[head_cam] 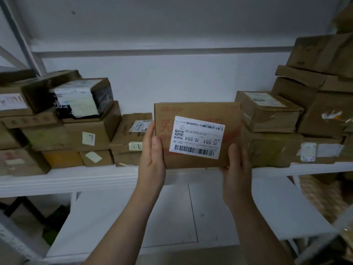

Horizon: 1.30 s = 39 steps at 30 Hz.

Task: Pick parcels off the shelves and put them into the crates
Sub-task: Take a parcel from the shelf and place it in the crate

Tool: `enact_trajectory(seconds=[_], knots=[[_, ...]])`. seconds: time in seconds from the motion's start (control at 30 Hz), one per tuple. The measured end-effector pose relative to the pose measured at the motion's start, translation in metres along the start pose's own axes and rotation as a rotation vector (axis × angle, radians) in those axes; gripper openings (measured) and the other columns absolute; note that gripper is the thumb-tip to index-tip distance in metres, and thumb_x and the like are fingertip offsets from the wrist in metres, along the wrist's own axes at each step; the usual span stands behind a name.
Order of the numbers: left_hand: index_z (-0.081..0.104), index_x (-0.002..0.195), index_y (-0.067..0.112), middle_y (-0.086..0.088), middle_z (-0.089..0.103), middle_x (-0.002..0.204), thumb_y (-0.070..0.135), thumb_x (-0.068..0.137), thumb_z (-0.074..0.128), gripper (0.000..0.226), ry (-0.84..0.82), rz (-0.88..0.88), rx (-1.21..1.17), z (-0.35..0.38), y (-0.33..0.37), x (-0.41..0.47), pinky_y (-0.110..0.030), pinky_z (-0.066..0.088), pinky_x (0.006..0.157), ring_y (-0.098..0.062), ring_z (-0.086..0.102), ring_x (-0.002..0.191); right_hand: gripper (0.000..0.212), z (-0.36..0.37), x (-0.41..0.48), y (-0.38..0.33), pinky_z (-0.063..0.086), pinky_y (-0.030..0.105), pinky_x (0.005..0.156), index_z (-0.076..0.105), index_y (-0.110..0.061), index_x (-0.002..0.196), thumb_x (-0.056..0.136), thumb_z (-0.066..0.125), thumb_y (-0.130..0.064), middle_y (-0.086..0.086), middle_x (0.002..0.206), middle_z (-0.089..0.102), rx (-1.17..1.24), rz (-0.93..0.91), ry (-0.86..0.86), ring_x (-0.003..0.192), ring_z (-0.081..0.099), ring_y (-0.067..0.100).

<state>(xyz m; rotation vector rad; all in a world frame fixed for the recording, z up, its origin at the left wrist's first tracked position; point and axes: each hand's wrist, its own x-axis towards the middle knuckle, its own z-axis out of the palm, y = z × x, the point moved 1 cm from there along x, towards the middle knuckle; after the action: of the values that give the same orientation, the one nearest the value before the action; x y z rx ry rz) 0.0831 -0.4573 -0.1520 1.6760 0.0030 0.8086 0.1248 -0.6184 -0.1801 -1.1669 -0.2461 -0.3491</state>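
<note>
A flat brown cardboard parcel point(196, 111) with a white barcode label facing me stands on edge at the front of the white shelf point(76, 178). My left hand point(152, 155) grips its left edge, thumb on the front face. My right hand point(236, 169) holds its lower right corner from below, thumb on the front. The label is upside down. No crate is in view.
Stacked cardboard parcels point(72, 129) fill the shelf to the left, and taller stacks point(298, 119) rise to the right. A white wall is behind. Below the shelf lies a lower white shelf board point(172, 217). A woven basket point(321, 196) sits at lower right.
</note>
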Motion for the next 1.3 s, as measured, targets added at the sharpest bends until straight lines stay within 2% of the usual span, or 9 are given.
enact_trajectory(seconds=[0.3,0.43,0.53,0.6,0.73,0.87,1.0,1.1,1.3], knots=[[0.033,0.143,0.026,0.016,0.047,0.134,0.040,0.100,0.027,0.046,-0.026,0.006,0.017,-0.040,-0.017,-0.005,0.000,0.033,0.091,0.014,0.040,0.120,0.030,0.023,-0.031,0.015,0.053,0.024,0.088,0.063,-0.051,0.111,0.083,0.054,-0.056,-0.013,0.116,0.067,-0.058,-0.042,0.037,0.111,0.062,0.009],[0.018,0.144,0.034,0.022,0.055,0.114,0.037,0.092,0.056,0.065,-0.121,-0.097,-0.094,-0.059,-0.010,-0.002,-0.012,0.047,0.084,0.015,0.054,0.103,0.032,0.021,-0.021,0.001,0.054,0.034,0.083,0.065,-0.036,0.106,0.078,0.070,-0.051,-0.001,0.110,0.070,-0.023,0.005,0.063,0.106,0.066,0.021],[0.003,0.141,0.047,0.009,0.020,0.151,0.056,0.072,0.071,0.097,-0.181,0.080,0.194,-0.081,0.005,0.010,-0.039,0.029,0.112,-0.009,0.026,0.139,0.027,0.021,-0.002,-0.030,0.054,0.027,0.071,0.069,-0.038,0.097,0.071,0.077,-0.040,-0.005,0.103,0.070,-0.172,-0.059,-0.168,0.093,0.068,0.015],[0.003,0.140,0.054,0.017,0.012,0.154,0.072,0.063,0.068,0.102,-0.344,0.157,0.369,-0.086,0.019,0.019,-0.040,0.022,0.112,-0.010,0.014,0.143,0.035,0.032,0.005,-0.050,0.054,0.025,0.066,0.065,-0.042,0.101,0.069,0.078,-0.043,-0.012,0.099,0.068,-0.334,-0.098,-0.433,0.088,0.068,0.011],[0.044,0.125,0.056,0.025,0.052,0.123,0.068,0.054,0.067,0.075,-0.648,0.051,0.203,-0.086,0.032,0.031,-0.018,0.053,0.077,0.005,0.057,0.105,0.068,0.057,0.012,-0.071,0.057,0.036,0.080,0.045,-0.049,0.123,0.066,0.081,-0.051,-0.010,0.117,0.065,-0.439,-0.108,-0.644,0.103,0.065,0.015],[0.055,0.118,0.045,0.014,0.058,0.116,0.054,0.080,0.063,0.039,-0.267,0.107,0.129,-0.086,0.019,0.030,-0.034,0.055,0.084,-0.005,0.058,0.105,0.060,0.061,0.011,-0.070,0.045,0.033,0.101,0.043,-0.043,0.130,0.077,0.072,-0.044,-0.014,0.128,0.055,-0.544,-0.257,-0.279,0.117,0.052,0.001],[0.046,0.129,0.047,0.014,0.053,0.131,0.057,0.086,0.046,0.044,0.104,-0.116,-0.227,-0.084,0.002,0.020,-0.043,0.049,0.098,-0.005,0.051,0.119,0.056,0.061,-0.003,-0.049,0.044,0.027,0.099,0.038,-0.033,0.132,0.085,0.069,-0.038,-0.007,0.131,0.049,-0.532,-0.205,0.037,0.115,0.049,0.003],[0.039,0.134,0.050,0.009,0.050,0.136,0.063,0.086,0.037,0.049,0.109,-0.179,-0.308,-0.079,-0.001,0.012,-0.048,0.043,0.102,-0.013,0.048,0.125,0.056,0.070,-0.021,-0.029,0.052,0.021,0.083,0.028,-0.037,0.127,0.085,0.065,-0.040,-0.001,0.127,0.052,-0.293,0.003,-0.027,0.097,0.061,0.001],[0.037,0.133,0.053,0.010,0.050,0.136,0.060,0.088,0.035,0.045,0.054,-0.162,-0.304,-0.076,-0.001,0.005,-0.043,0.049,0.098,-0.008,0.053,0.118,0.051,0.068,-0.033,-0.017,0.052,0.046,0.095,0.037,-0.041,0.119,0.075,0.062,-0.049,-0.001,0.127,0.058,-0.221,-0.021,-0.077,0.113,0.061,0.016]])
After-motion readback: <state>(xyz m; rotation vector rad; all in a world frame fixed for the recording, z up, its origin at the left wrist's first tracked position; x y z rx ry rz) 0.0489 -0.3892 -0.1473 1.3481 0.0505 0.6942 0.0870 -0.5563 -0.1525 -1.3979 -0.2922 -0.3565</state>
